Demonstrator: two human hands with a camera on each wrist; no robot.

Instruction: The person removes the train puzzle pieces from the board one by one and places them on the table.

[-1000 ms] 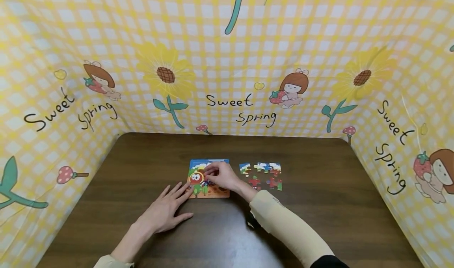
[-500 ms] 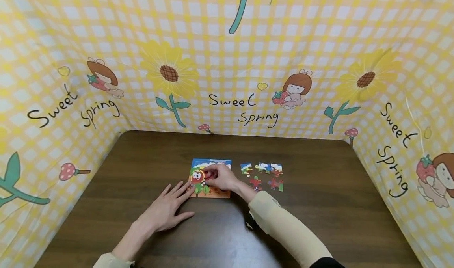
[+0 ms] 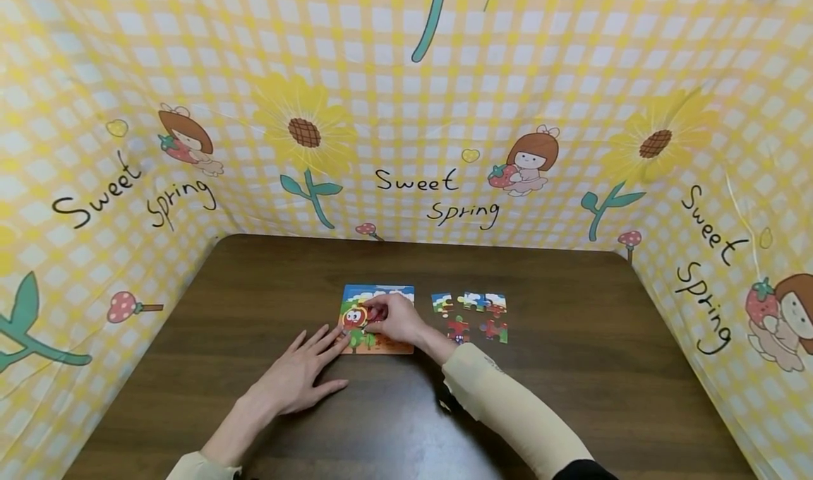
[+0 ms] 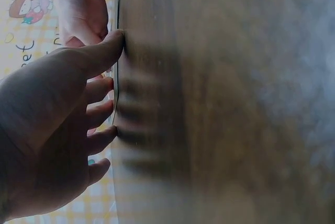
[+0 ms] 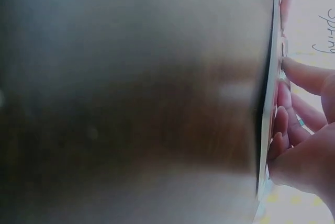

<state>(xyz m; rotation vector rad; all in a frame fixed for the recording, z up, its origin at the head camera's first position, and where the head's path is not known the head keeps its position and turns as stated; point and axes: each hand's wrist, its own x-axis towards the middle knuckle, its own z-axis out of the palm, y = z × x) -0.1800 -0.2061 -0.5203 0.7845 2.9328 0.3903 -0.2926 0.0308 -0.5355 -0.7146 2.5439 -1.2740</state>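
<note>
A colourful jigsaw board (image 3: 377,349) lies flat in the middle of the table, printed with a red cartoon face in a yellow ring. Over the board is my right hand (image 3: 401,319), thumb and index finger pinching a jigsaw piece (image 3: 354,316) at the face. From the right wrist, the thumb and index fingertips show right at the board's surface, the other fingers curled beneath the palm. My left hand (image 3: 295,378) lies spread with straight fingers, its fingertips on the board's lower left edge and the thumb on the table.
Right of the board lie several loose jigsaw pieces (image 3: 494,329), some in a row at the back. The brown wooden table (image 3: 571,381) ends at a yellow checked cloth (image 3: 406,134) that hangs behind and along both sides.
My right thumb and fingers have shifted slightly to the left and down round the piece at the face. The left hand stays put on the board's edge. The head view has moved a little.
</note>
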